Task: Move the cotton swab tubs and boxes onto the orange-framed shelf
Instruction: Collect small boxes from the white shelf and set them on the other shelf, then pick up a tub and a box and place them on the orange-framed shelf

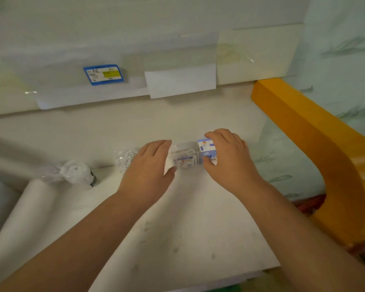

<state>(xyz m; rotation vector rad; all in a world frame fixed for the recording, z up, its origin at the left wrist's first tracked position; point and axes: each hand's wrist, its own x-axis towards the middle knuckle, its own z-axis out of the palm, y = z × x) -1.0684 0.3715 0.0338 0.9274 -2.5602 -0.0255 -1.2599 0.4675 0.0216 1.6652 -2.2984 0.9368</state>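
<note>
A clear plastic cotton swab tub (184,158) with a small printed label sits on the white shelf surface (188,218). Right beside it, touching, stands a blue-and-white cotton swab box (205,149). My right hand (230,159) wraps the box, fingers over its top and thumb at its near side. The flat palm of my left hand (150,165) rests against the tub's left side, fingers straight and together. The thick orange frame (316,148) curves along the shelf's right edge.
A clear bag of cotton swabs (125,159) lies left of my left hand. Further left lies a wrapped white item with a dark cap (76,172). A blue-bordered label (103,74) and white papers (180,81) hang on the back wall.
</note>
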